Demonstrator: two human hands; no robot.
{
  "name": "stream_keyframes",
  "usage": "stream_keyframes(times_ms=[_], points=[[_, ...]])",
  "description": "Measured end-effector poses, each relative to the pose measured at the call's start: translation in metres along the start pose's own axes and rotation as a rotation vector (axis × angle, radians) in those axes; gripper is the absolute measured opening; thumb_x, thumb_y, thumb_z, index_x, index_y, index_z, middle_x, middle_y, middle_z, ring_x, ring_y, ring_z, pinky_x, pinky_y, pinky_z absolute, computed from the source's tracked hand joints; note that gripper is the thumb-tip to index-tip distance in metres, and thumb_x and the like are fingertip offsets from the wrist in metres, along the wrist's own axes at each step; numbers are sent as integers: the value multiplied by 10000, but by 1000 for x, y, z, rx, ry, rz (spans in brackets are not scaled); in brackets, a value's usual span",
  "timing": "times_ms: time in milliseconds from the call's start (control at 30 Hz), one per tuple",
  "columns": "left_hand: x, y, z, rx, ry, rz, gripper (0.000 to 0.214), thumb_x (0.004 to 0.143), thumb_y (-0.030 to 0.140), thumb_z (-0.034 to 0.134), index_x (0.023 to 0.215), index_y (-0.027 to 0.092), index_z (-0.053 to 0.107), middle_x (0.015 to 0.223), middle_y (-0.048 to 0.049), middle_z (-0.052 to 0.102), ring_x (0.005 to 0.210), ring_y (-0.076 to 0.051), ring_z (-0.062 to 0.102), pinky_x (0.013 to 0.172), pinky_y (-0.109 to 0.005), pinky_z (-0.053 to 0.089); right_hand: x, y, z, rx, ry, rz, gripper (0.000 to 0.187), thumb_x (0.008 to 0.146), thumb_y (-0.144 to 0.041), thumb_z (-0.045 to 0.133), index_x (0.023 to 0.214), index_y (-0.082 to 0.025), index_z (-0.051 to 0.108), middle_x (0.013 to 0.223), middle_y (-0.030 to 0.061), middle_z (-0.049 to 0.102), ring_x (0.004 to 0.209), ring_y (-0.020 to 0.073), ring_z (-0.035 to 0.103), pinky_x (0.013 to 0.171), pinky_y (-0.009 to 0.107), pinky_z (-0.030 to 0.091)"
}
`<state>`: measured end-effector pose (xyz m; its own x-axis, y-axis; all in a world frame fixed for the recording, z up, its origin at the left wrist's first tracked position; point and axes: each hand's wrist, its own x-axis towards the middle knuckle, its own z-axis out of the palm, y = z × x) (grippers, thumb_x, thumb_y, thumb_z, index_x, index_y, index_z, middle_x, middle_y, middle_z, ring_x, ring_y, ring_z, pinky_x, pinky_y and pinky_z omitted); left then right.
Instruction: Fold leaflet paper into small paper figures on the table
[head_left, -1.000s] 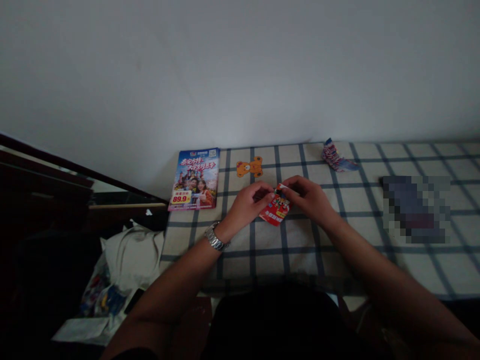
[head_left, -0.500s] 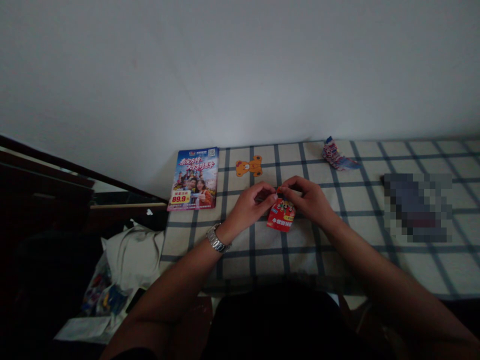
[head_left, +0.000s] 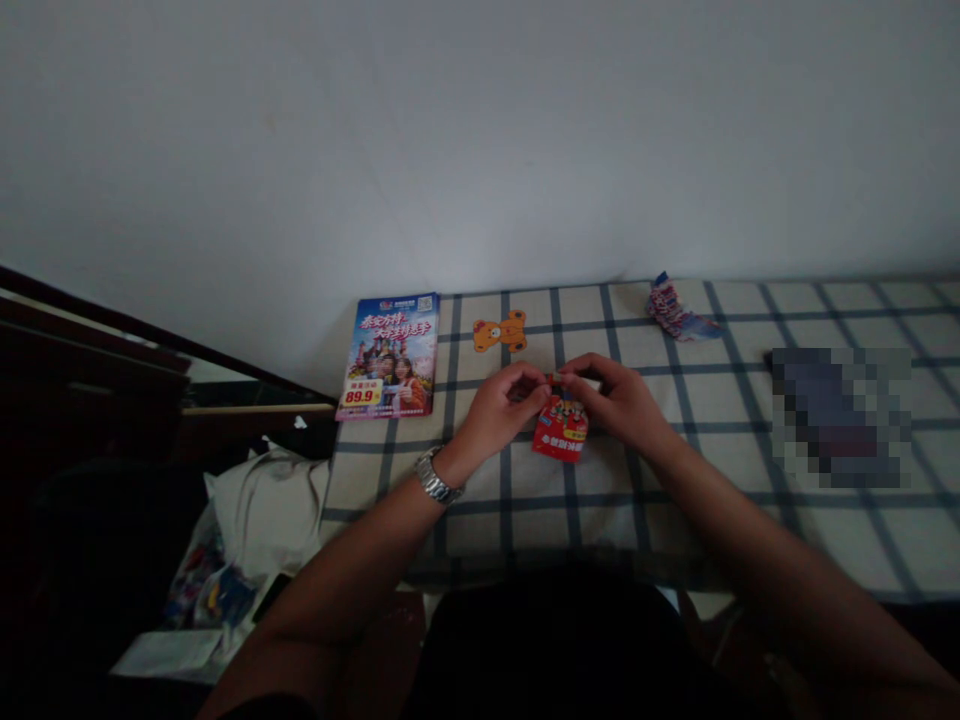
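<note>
Above the checked cloth, both hands pinch the top edge of a small red leaflet (head_left: 559, 440) printed with cartoon figures and white lettering. My left hand (head_left: 514, 398), with a metal watch (head_left: 435, 475) on its wrist, grips the leaflet's upper left corner between thumb and fingertips. Closed on the upper right part is my right hand (head_left: 611, 395), its thumb lying over the printed side. The fingertips of the two hands nearly meet and hide some of the top edge. A flat orange teddy bear cutout (head_left: 500, 332) lies just beyond my left hand.
A stack of blue and pink flyers (head_left: 388, 360) lies at the table's left end. Near the wall is a crumpled, colourful paper piece (head_left: 679, 315). A dark, blurred-out object (head_left: 832, 415) lies at the right. White bags (head_left: 266, 500) sit below, left of the checked tablecloth (head_left: 480, 525).
The leaflet tilts a little differently between my fingers, and its top edge looks slightly shifted. Both hands stay in nearly the same place.
</note>
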<state>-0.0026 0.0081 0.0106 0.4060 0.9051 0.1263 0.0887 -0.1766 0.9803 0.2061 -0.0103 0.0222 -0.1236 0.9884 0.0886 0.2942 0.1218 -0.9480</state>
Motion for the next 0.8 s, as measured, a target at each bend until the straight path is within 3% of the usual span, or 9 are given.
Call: stream_keyframes(times_ms=[167,633,800], points=[[0,-4,-2,-48,92,-4,252,959,426,717,932,189,638,878,-15,667,790,-137,632,729,-243,511,-1,3,-4,65,45,53,324,924,-515,714,982,-198,744,737,6,702,625,151,585,569,281,454],[0,-7,-2,-7,65,9,299,964,475,710,933,189,628,881,-13,668,797,-133,649,715,-230,536,-2,6,-4,12,78,37,355,929,-555,702,919,-202,744,657,-2,658,577,152,547,515,277,394],[-2,0,-1,-2,114,86,302,982,448,705,1157,210,645,1095,-60,715,975,-157,703,831,-260,585,-3,3,-4,-4,100,11,361,928,-561,698,896,-204,738,672,2,666,585,153,556,531,279,416]])
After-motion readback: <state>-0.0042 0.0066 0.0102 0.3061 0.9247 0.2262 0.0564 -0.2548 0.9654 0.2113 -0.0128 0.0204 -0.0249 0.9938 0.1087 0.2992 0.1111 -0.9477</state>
